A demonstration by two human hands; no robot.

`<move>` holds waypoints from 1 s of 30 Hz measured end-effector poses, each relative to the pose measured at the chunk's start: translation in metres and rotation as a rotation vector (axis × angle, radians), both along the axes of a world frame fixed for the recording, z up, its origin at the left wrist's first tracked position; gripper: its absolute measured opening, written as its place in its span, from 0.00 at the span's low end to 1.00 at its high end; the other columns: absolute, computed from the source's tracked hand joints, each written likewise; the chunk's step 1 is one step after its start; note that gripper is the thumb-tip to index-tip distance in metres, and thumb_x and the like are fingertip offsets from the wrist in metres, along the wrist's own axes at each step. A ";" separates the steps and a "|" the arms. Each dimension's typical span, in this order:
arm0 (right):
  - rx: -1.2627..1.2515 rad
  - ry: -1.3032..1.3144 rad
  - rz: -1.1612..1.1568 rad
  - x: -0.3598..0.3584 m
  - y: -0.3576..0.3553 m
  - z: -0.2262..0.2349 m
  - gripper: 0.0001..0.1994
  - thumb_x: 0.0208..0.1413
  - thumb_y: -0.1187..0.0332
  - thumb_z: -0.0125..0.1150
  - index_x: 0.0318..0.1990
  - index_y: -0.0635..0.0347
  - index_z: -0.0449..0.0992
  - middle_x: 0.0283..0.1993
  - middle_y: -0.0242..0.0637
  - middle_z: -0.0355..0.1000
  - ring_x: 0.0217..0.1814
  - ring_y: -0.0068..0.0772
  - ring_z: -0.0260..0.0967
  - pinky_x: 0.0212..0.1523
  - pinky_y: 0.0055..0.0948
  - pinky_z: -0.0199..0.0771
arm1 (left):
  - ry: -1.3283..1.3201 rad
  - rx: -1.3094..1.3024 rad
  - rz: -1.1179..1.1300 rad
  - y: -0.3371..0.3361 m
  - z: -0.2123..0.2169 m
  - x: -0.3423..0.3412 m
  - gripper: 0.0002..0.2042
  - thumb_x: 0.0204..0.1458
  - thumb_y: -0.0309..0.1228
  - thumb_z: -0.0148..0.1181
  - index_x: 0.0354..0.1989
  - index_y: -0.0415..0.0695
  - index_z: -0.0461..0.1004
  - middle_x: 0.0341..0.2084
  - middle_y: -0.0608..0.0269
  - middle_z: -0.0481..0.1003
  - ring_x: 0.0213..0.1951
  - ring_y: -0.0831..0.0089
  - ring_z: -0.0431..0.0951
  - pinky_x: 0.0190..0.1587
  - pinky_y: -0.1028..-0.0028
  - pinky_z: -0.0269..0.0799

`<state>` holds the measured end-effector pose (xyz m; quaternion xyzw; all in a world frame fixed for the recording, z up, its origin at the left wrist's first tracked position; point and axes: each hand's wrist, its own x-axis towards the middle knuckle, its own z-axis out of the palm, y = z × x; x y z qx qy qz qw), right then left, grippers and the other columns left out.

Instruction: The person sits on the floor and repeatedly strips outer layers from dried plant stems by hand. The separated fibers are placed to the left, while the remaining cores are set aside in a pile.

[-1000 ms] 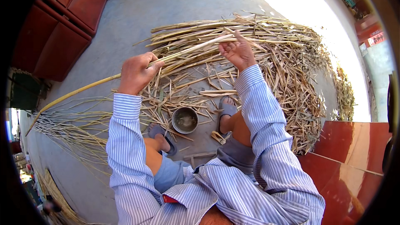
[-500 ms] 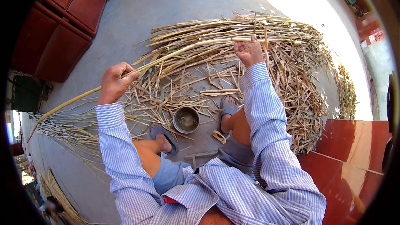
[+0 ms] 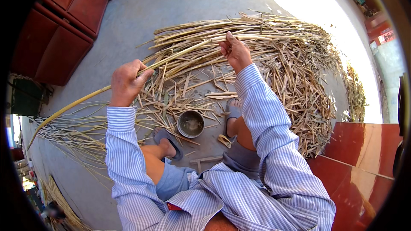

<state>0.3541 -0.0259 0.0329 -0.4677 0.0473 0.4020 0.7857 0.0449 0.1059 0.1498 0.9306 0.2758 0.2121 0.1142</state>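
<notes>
Two bare hands hold one long yellow stalk point(image 3: 171, 57) above a grey concrete floor point(image 3: 128, 21). The left hand point(image 3: 127, 82) is closed around the stalk near its middle, with the fingers curled over it and the thumb pressed from the side. The right hand point(image 3: 234, 51) grips the same stalk further along, toward its pale end; its fingers are bent around the stalk, and the index finger is a little straighter than the others. Between both hands the stalk runs in a slanted line, lower on the left and higher on the right, and beyond the left hand it goes on down to the left edge, where its thin tip is near the floor.

Under the right hand lies a big heap of dry stalks and husks point(image 3: 291, 64), spread over the floor to the right side. On the left, near the tip of the stalk, is a smaller bundle of thin pale stems point(image 3: 68, 130), laid roughly parallel. A small round metal bowl point(image 3: 191, 123) stands on the floor between the person's feet, which wear grey sandals point(image 3: 167, 139). Both arms are in blue-and-white striped sleeves point(image 3: 265, 132). Dark red steps point(image 3: 64, 21) are at the upper left, and a red tiled ledge point(image 3: 364, 154) is at the lower right
</notes>
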 end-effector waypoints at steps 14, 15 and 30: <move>0.074 0.083 0.294 -0.062 0.004 0.025 0.08 0.61 0.64 0.60 0.38 0.58 0.73 0.32 0.34 0.75 0.36 0.30 0.76 0.32 0.24 0.77 | -0.018 0.208 -0.137 -0.020 -0.007 0.051 0.12 0.51 0.41 0.62 0.28 0.44 0.72 0.22 0.60 0.73 0.28 0.60 0.73 0.33 0.62 0.60; 0.095 0.084 0.331 -0.070 0.004 0.027 0.08 0.61 0.64 0.60 0.38 0.59 0.73 0.32 0.34 0.75 0.36 0.31 0.77 0.31 0.25 0.77 | -0.055 0.204 -0.143 -0.023 -0.008 0.053 0.13 0.52 0.41 0.61 0.28 0.44 0.72 0.22 0.60 0.73 0.28 0.59 0.73 0.33 0.62 0.60; 0.264 0.167 0.284 0.030 -0.035 -0.001 0.17 0.64 0.63 0.55 0.54 0.65 0.68 0.47 0.41 0.74 0.49 0.30 0.72 0.48 0.32 0.77 | -0.026 -0.381 0.071 0.013 0.010 -0.027 0.08 0.48 0.28 0.68 0.28 0.37 0.77 0.18 0.62 0.75 0.21 0.78 0.71 0.25 0.77 0.64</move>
